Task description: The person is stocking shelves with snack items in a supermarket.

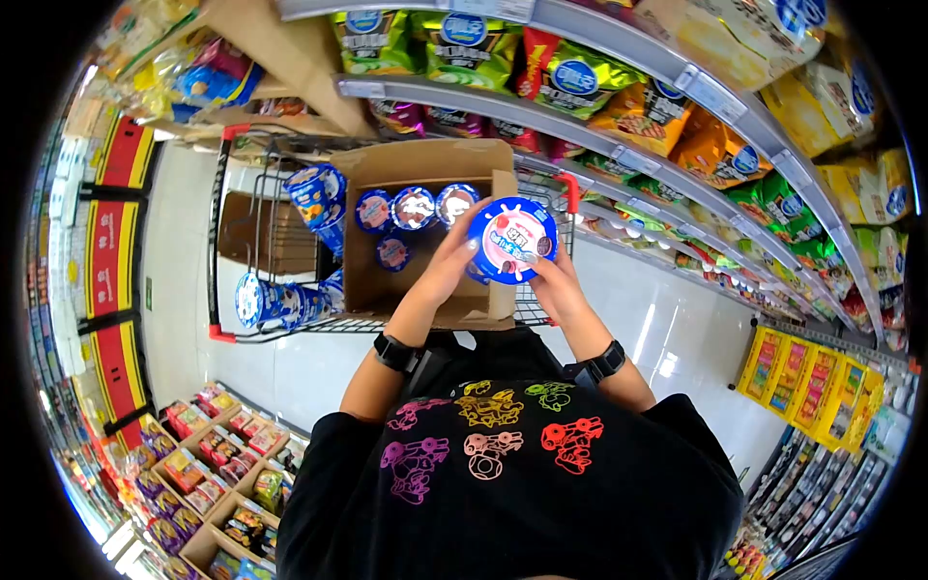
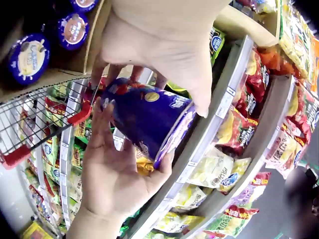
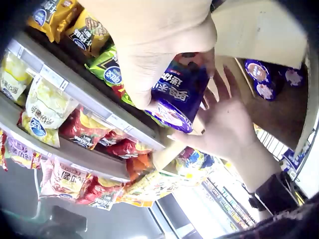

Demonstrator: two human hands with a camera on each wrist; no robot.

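As my left hand [image 1: 448, 263] and right hand [image 1: 565, 292] grip its sides by the carton's [image 1: 425, 157] right edge, the tub [image 1: 512, 242] seems stiff.

on the tub [image 3: 182, 89] i'm holding, the right wrist view lets me read the large white characters "迷你" on the blue side; the characters next to them i can't make out for certain. its lid [image 1: 512, 242] carries more chinese lettering in the middle, too small for me to read. at my twelve o'clock, the round blue logo on the green chip bag [image 1: 469, 48] seems to say "可比克". at nine o'clock, the red-and-yellow signs [image 1: 111, 256] show characters i can't read, and the shelf price tags [image 1: 710, 92] at one o'clock are blurred.
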